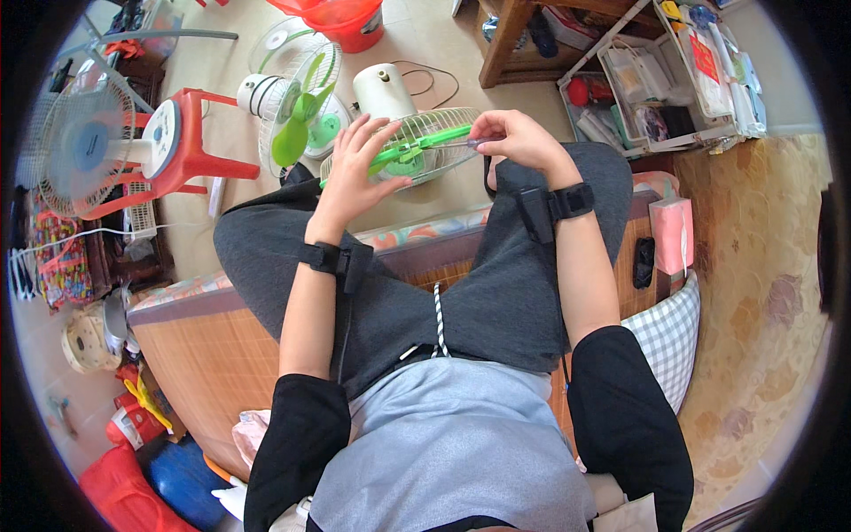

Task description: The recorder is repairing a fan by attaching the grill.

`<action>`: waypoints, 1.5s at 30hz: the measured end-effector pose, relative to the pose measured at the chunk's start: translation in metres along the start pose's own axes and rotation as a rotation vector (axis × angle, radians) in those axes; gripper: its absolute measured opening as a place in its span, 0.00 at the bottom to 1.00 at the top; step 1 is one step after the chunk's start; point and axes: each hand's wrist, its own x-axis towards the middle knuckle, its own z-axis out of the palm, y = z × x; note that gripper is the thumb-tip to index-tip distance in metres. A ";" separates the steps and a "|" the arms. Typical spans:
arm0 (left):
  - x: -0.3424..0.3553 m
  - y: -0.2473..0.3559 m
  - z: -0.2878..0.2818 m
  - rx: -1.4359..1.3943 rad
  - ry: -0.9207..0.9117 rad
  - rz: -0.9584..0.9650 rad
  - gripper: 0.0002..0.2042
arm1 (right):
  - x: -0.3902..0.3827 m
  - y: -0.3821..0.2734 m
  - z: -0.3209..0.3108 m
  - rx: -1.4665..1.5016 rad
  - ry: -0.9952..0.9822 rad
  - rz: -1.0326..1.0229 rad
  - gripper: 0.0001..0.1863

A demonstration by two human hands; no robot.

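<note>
A white electric fan with a wire guard (461,158) and a bright green band (443,137) lies between my knees. My left hand (359,168) is at the band's left end with fingers spread; whether the palm touches the guard I cannot tell. At the other end my right hand (525,142) pinches a small purplish-grey piece (481,142) against the guard's edge; its kind is too small to make out. The fan's white motor housing (381,89) shows beyond the guard. Left of it stands a second fan with green blades (306,115).
A loose round guard (266,44) stands behind the second fan. Further left are a red stool (182,133) and a blue-bladed fan (89,146). A red basin (359,27) is at the back, a shelf rack (651,97) at right. A cable (434,84) lies on the floor.
</note>
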 end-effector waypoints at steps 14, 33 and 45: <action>0.010 0.003 0.034 -0.044 0.328 0.081 0.10 | 0.001 -0.002 -0.006 0.099 0.040 0.029 0.09; 0.012 0.001 0.033 -0.054 0.341 0.049 0.09 | 0.006 0.000 -0.003 0.028 0.081 -0.028 0.08; 0.010 0.000 0.032 -0.068 0.314 0.042 0.09 | 0.005 -0.005 -0.003 -0.003 0.149 -0.051 0.09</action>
